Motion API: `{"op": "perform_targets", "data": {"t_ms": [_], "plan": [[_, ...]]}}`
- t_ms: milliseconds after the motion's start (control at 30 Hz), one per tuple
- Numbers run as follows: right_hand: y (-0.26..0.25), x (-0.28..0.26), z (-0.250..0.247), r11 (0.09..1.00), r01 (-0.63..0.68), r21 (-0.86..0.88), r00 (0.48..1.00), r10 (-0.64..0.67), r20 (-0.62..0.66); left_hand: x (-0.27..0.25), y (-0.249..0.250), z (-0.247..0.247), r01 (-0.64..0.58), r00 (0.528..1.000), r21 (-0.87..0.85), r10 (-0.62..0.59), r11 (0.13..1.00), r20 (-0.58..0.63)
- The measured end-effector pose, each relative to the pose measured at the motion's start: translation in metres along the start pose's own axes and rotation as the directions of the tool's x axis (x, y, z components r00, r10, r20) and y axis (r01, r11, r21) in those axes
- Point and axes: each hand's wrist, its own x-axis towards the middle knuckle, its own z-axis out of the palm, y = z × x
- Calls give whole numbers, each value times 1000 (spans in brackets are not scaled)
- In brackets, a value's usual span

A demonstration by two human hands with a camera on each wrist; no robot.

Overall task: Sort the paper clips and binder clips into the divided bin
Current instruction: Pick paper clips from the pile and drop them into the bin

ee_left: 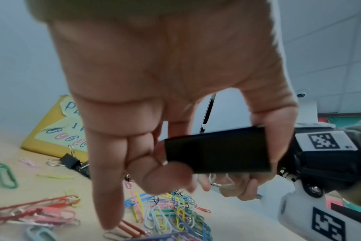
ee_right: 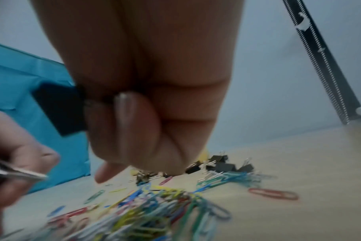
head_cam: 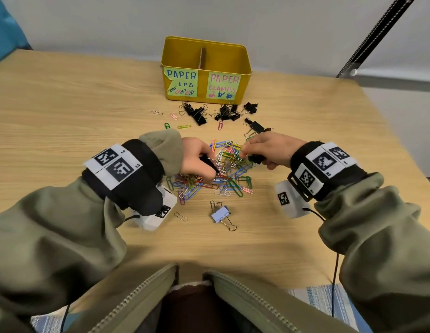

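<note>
A yellow divided bin [head_cam: 243, 61] stands at the back of the table, labelled for paper clips on its left half and paper clamps on its right. A heap of coloured paper clips [head_cam: 229, 169] lies between my hands. My left hand [head_cam: 208, 168] grips a black binder clip [ee_left: 216, 151] between thumb and fingers, one finger reaching down to the heap. My right hand [head_cam: 249, 152] holds another black binder clip [head_cam: 256, 159] in its curled fingers [ee_right: 134, 127], just above the heap's right side. Loose black binder clips [head_cam: 224, 112] lie in front of the bin.
A pale blue binder clip [head_cam: 220, 215] lies alone nearer to me. Single paper clips [head_cam: 172, 116] are scattered left of the black clips. A teal panel [ee_right: 27, 97] stands at the far left and a black slotted rail [head_cam: 375, 34] at the far right.
</note>
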Motion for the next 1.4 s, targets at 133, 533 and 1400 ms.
{"op": "perform_targets", "data": {"t_ms": [133, 533, 1400], "plan": [[-12, -4, 17, 996, 83, -15, 989, -80, 127, 5, 2, 3, -50, 991, 89, 61, 995, -122], [31, -1, -49, 721, -406, -562, 911, 270, -313, 18, -19, 17, -72, 997, 289, 66, 955, 31], [-3, 24, -10, 835, -213, -508, 965, 99, -241, 31, -49, -10, 213, 968, 286, -161, 934, -193]]}}
